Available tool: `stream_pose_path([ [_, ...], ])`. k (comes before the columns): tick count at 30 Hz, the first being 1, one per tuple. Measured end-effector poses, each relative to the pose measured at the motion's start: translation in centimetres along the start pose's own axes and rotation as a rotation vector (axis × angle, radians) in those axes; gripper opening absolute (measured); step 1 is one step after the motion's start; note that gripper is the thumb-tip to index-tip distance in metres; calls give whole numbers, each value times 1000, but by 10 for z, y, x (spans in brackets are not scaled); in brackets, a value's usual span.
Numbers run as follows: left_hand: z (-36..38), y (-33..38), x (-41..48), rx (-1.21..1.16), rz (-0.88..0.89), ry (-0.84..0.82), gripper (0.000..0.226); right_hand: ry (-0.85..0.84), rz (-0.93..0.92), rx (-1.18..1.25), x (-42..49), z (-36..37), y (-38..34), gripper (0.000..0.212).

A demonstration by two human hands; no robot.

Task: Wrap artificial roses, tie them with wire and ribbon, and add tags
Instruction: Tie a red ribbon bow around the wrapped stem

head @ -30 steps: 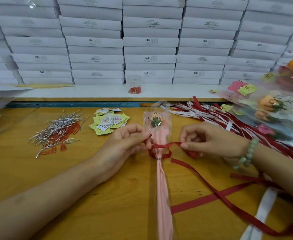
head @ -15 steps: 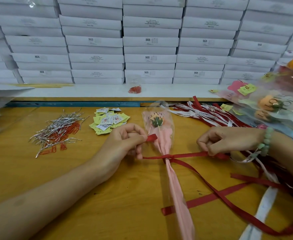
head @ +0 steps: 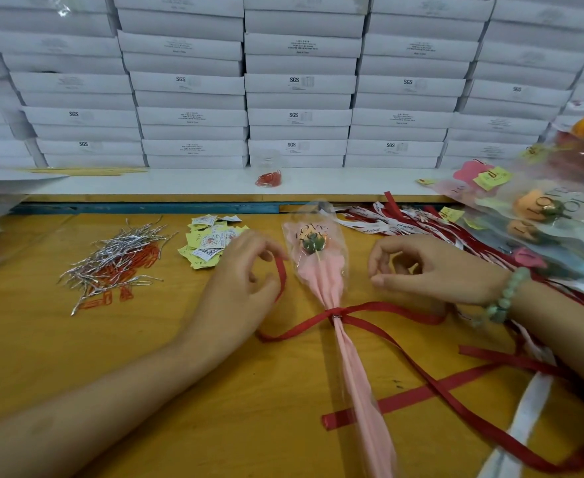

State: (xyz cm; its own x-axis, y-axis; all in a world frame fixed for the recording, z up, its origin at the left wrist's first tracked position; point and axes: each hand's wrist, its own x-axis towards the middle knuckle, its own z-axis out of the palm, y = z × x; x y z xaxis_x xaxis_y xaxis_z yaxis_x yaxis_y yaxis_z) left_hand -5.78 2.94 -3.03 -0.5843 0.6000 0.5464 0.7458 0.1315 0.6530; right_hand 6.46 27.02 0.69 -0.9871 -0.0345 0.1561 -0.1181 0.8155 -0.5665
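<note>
The ribbon step is in hand. A red ribbon (head: 387,307) is crossed around the rose (head: 318,267) at its pinched neck, right over the silver wire (head: 337,317), with one tail off to each side. It looks like a first cross only: no bow yet, and no tag on. The rose lies on the yellow surface (head: 145,339), head away from the person.

The left hand (head: 242,288), left of the rose, has loosely curled, spread fingers (head: 266,244). The ribbon's end arcs by their tips, and I cannot tell whether it is pinched. The right hand (head: 438,270), right of the rose, has its fingers (head: 380,257) bent into an open ring, holding nothing; the other tail runs under its wrist.

Next, both tails likely need taking up and looping into a bow, kept taut, since the ribbon looks smooth and slippery. The rose's sleeve is clear, crinkly film over soft pink paper, tapering down the stem. Flat paper tags (head: 211,243) lie left of the rose's head.
</note>
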Motion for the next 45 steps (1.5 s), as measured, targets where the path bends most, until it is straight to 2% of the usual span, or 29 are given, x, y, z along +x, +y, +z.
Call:
stream_pose_path([
  [1, 0, 2, -2, 32, 77, -61, 7, -10, -24, 32, 1, 3, -3, 8],
  [2, 1, 5, -4, 70, 128, -134, 9, -43, -32, 56, 1, 6, -5, 11],
  [4, 3, 5, -6, 162, 191, -279, 29, -126, -29, 34, 2, 12, -6, 15],
  [6, 4, 6, -5, 219, 252, -379, 36, -153, -27, -10, 4, 17, -4, 14],
  [8, 5, 5, -5, 185, 289, -448, 28, -129, -17, 3, 4, 20, -2, 8],
  [10, 4, 5, -3, 118, 249, -481, 23, -102, -15, 18, 4, 21, -2, 5],
  [15, -2, 7, 2, -314, -13, -456, 26, -101, -27, 22, 5, 27, -2, 1],
  [19, -2, 8, 2, -594, -134, -506, 5, -101, -21, 42, 4, 29, -4, 3],
  [23, 0, 5, 2, -725, -208, -485, 17, -98, -8, 51, 5, 31, -4, 2],
  [29, 4, -2, 3, -765, -268, -433, 26, -115, 1, 74, 5, 30, -5, 3],
  [33, 5, -3, 4, -783, -266, -441, 29, -119, 24, 254, 5, 31, -9, 6],
  [39, 11, -7, 3, -661, -255, -369, 22, 8, 65, 641, 7, 36, -25, 20],
  [45, 12, -1, 2, -423, -212, -406, 25, 217, -16, 799, 8, 58, -43, 19],
])
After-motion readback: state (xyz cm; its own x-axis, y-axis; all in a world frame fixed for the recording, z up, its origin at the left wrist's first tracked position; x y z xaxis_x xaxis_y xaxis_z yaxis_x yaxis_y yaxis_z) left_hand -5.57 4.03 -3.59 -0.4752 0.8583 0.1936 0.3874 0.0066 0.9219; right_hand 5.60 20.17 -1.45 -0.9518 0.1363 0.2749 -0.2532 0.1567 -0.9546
